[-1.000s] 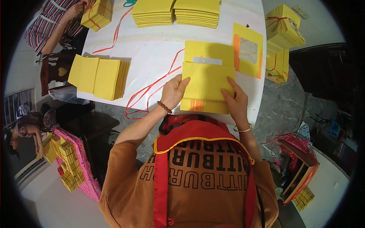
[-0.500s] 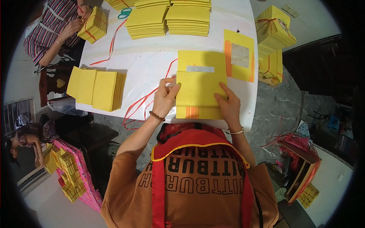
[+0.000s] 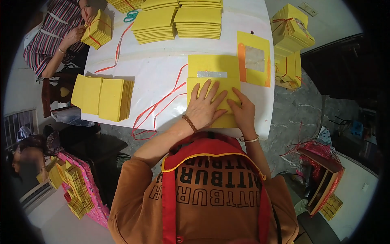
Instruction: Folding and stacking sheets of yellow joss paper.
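A folded yellow paper (image 3: 213,64) lies at the table's near edge in front of me, a silver strip showing across its upper part. My left hand (image 3: 206,101) presses flat on its folded part, fingers spread. At the paper's right edge rests my right hand (image 3: 243,112), with thumb and index finger apart on the surface and the other fingers partly hidden. Much of the paper's lower part is covered by my hands. To its right is a yellow sheet (image 3: 264,53) with an orange stripe and a pale silvery square. Loose red ribbon (image 3: 152,109) trails over the table on the left.
Stacks of folded yellow paper (image 3: 154,24) stand at the back of the white table (image 3: 162,65); another stack (image 3: 111,97) leans at the left. Green scissors (image 3: 131,16) lie behind. A co-worker's hands (image 3: 75,35) hold a ribbon-tied bundle (image 3: 97,30). Tied bundles (image 3: 290,28) stand at the right.
My left hand has moved from the paper's left edge onto its middle and flattened there. My right hand stays at the right edge. The co-worker's hands have shifted slightly at the bundle.
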A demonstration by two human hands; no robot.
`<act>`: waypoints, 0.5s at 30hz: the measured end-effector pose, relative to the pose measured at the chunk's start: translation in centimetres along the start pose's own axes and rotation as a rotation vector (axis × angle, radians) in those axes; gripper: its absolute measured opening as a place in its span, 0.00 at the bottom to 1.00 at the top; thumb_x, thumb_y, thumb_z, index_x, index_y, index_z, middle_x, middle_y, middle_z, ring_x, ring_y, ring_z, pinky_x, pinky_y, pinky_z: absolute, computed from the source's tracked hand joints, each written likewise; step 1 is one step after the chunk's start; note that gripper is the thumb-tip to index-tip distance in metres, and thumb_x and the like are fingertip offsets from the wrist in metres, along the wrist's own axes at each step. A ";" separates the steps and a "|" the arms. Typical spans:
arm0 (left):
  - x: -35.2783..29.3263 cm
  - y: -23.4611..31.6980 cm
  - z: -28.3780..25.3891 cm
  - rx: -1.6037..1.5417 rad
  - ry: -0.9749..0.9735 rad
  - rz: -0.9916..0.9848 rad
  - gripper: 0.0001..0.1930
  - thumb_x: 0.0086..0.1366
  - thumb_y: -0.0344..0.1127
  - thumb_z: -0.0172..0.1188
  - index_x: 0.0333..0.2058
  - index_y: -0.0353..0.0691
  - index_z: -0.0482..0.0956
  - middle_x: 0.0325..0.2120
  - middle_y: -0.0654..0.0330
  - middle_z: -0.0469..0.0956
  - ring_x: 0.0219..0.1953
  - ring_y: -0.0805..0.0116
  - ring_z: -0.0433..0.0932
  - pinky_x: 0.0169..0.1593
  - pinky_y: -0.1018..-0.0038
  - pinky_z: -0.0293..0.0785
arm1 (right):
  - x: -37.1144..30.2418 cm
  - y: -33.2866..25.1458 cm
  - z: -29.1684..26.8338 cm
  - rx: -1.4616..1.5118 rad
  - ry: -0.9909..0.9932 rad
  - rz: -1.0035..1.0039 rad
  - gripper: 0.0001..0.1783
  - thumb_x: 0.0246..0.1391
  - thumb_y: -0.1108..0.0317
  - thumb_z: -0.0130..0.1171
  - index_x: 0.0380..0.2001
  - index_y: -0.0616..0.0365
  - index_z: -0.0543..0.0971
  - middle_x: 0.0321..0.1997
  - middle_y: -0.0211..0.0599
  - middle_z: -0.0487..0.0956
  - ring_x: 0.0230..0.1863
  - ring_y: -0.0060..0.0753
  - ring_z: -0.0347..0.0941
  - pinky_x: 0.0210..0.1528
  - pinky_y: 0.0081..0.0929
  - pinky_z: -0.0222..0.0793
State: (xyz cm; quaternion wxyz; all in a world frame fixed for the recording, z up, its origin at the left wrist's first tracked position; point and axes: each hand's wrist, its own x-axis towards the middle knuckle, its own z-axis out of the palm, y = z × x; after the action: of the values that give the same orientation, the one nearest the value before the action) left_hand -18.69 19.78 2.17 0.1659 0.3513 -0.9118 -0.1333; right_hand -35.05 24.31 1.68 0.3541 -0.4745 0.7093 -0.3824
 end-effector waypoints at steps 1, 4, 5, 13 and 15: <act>-0.1 -0.2 0.3 0.016 -0.002 0.002 0.32 0.54 0.49 0.59 0.57 0.48 0.64 0.58 0.50 0.59 0.61 0.49 0.53 0.60 0.49 0.48 | 0.0 0.0 0.0 -0.027 -0.003 -0.029 0.23 0.48 0.70 0.60 0.50 0.63 0.73 0.48 0.47 0.76 0.46 0.33 0.74 0.46 0.21 0.68; 0.0 -0.6 1.0 0.054 -0.009 0.000 0.31 0.56 0.54 0.56 0.56 0.48 0.66 0.59 0.51 0.58 0.62 0.49 0.51 0.61 0.48 0.45 | -0.1 -1.5 -0.5 -0.208 -0.063 0.052 0.26 0.48 0.66 0.61 0.52 0.61 0.71 0.57 0.47 0.69 0.53 0.41 0.69 0.54 0.29 0.63; 0.0 -0.6 1.0 0.055 -0.012 -0.008 0.31 0.56 0.54 0.56 0.56 0.48 0.66 0.59 0.51 0.58 0.62 0.49 0.51 0.61 0.48 0.45 | -0.6 -1.4 -0.2 -0.206 -0.072 0.052 0.26 0.48 0.66 0.61 0.52 0.61 0.71 0.57 0.47 0.69 0.53 0.41 0.69 0.54 0.29 0.63; 0.2 -0.9 0.4 -0.025 -0.060 -0.021 0.33 0.53 0.42 0.56 0.59 0.48 0.60 0.60 0.51 0.55 0.64 0.50 0.48 0.62 0.49 0.42 | -4.0 1.8 1.4 -0.755 -0.099 -0.551 0.31 0.52 0.45 0.50 0.58 0.42 0.66 0.66 0.43 0.56 0.67 0.48 0.48 0.60 0.69 0.32; 0.1 -1.4 0.1 -0.068 -0.059 -0.010 0.33 0.53 0.41 0.56 0.59 0.46 0.60 0.60 0.51 0.55 0.64 0.49 0.48 0.63 0.50 0.42 | -4.1 2.1 1.5 -0.794 -0.088 -0.584 0.32 0.51 0.44 0.50 0.58 0.42 0.66 0.66 0.43 0.56 0.67 0.48 0.48 0.59 0.70 0.33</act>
State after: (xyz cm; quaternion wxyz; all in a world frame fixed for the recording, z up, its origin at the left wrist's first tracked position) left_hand -17.97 18.74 1.60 0.1499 0.3460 -0.9094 -0.1754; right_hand -33.39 28.41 -0.31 0.0537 -0.7673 0.6223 -0.1456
